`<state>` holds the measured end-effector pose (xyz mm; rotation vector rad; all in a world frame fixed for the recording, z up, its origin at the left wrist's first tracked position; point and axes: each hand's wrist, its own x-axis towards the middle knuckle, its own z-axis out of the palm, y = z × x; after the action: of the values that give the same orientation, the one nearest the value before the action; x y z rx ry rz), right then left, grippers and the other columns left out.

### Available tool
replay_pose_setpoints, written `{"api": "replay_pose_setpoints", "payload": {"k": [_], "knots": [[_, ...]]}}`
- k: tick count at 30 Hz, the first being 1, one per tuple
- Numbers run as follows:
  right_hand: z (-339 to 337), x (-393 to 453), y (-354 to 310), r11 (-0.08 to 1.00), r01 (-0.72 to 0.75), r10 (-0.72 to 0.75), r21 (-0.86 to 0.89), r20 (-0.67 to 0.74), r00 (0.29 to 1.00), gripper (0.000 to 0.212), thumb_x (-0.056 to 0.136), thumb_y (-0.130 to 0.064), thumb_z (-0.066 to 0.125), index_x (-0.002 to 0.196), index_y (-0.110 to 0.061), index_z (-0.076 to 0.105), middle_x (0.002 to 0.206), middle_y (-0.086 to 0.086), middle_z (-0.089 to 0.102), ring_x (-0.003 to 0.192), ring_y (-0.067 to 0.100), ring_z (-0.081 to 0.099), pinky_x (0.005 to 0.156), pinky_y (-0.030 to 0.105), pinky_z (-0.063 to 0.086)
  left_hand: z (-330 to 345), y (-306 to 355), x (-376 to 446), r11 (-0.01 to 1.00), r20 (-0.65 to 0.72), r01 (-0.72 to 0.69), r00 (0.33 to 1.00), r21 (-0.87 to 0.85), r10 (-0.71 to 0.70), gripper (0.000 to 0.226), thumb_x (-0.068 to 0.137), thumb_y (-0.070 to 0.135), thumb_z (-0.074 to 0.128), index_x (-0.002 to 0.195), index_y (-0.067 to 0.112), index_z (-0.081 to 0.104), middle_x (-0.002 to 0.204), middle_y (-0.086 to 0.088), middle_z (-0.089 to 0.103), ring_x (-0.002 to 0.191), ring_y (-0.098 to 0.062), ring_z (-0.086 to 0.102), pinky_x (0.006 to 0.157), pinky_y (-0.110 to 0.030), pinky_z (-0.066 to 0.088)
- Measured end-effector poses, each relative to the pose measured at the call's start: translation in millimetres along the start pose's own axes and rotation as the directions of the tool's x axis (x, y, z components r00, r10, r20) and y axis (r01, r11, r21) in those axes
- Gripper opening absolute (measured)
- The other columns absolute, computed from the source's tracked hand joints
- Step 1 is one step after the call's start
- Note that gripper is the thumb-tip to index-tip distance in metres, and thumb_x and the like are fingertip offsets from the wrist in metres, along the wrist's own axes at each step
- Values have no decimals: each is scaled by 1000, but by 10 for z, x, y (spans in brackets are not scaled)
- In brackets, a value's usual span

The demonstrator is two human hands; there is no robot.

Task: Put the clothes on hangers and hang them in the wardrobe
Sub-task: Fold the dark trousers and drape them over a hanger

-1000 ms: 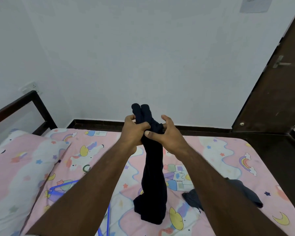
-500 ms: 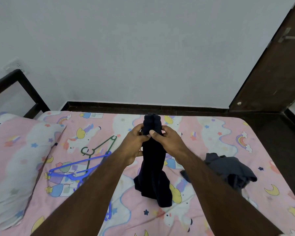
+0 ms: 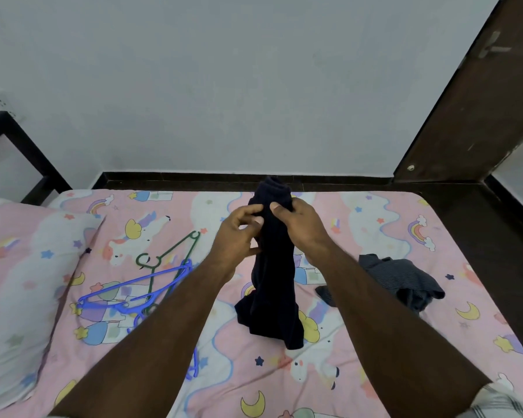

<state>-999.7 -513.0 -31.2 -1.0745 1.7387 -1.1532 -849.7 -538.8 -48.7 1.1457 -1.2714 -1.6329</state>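
Observation:
A dark navy garment (image 3: 274, 276) hangs bunched in a narrow column above the bed, its lower end touching the sheet. My right hand (image 3: 301, 226) grips its upper part from the right. My left hand (image 3: 237, 233) pinches the same upper part from the left, fingers partly spread. A blue hanger (image 3: 133, 292) and a green hanger (image 3: 169, 254) lie crossed on the sheet to the left of my left forearm. A grey striped garment (image 3: 402, 279) lies crumpled on the bed to the right.
The bed (image 3: 375, 224) has a pink cartoon-print sheet. A pillow (image 3: 21, 282) lies at the left, beside a dark headboard frame (image 3: 18, 143). A white wall stands behind, and a dark brown door (image 3: 480, 110) at the right.
The garment and both hands have come down toward the bed. My view has tilted down, so the hangers and grey garment show fully. My left fingers have loosened and spread on the cloth.

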Motion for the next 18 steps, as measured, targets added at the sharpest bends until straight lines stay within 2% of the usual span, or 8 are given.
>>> {"api": "replay_pose_setpoints", "payload": {"k": [2, 4, 5, 7, 10, 12, 14, 18], "knots": [[-43, 1, -9, 1000, 4, -3, -5, 84, 996, 30, 100, -36, 57, 121, -16, 61, 113, -1, 70, 105, 18, 67, 99, 45, 53, -107, 20, 96, 995, -146, -67, 986, 79, 78, 21, 96, 19, 67, 116, 22, 65, 104, -2, 62, 99, -26, 67, 72, -33, 58], [-131, -19, -19, 1000, 3, -7, 25, 180, 984, 32, 101, -33, 56, 128, -15, 59, 119, -1, 69, 111, 17, 66, 102, 41, 51, -287, 58, 188, 978, -226, -71, 967, 198, 117, 34, 91, 29, 73, 123, 23, 62, 113, 4, 61, 103, -17, 63, 87, -37, 55], [-184, -39, -26, 999, -5, -7, 52, 224, 975, 32, 102, -30, 55, 130, -16, 58, 121, -2, 69, 113, 16, 65, 101, 38, 51, -374, 81, 215, 972, -217, -48, 971, 231, 99, 45, 90, 36, 74, 130, 25, 59, 124, 7, 58, 110, -15, 60, 96, -38, 51], [-271, -74, -29, 993, -48, 15, 105, 297, 955, 30, 104, -28, 52, 132, -19, 58, 122, -3, 69, 113, 14, 66, 93, 33, 52, -499, 104, 230, 974, -106, 33, 994, 222, -10, 60, 89, 47, 72, 141, 27, 50, 138, 14, 50, 122, -10, 52, 102, -36, 43], [-333, -104, 53, 968, -137, 53, 211, 361, 931, 29, 105, -29, 50, 131, -21, 60, 125, -2, 70, 116, 19, 66, 93, 40, 54, -540, 95, 189, 981, 152, 153, 973, 122, -171, 45, 91, 46, 66, 128, 21, 60, 120, 13, 69, 107, -8, 68, 83, -23, 51], [-339, -97, 164, 932, -198, 82, 302, 357, 931, 33, 105, -30, 49, 133, -16, 59, 128, 3, 69, 119, 23, 65, 98, 43, 53, -560, -17, 215, 972, 188, 187, 959, 140, -211, 51, 80, 49, 74, 119, 17, 68, 111, 1, 76, 104, -18, 72, 78, -28, 57], [-314, -65, 310, 911, -230, 119, 343, 314, 942, 35, 105, -31, 49, 133, -12, 59, 127, 5, 69, 118, 25, 66, 99, 43, 53, -562, -187, 265, 977, 128, 185, 972, 104, -197, 50, 76, 40, 82, 116, 13, 70, 109, -5, 76, 104, -26, 72, 89, -38, 58], [-175, 134, 725, 930, -238, 202, 279, 152, 968, 33, 103, -35, 53, 125, -12, 63, 117, 5, 73, 109, 25, 70, 99, 48, 54, -457, -525, 432, 981, -9, 165, 986, 100, -165, 36, 82, 27, 83, 114, 17, 70, 104, 1, 77, 95, -18, 74, 88, -37, 59]]}}
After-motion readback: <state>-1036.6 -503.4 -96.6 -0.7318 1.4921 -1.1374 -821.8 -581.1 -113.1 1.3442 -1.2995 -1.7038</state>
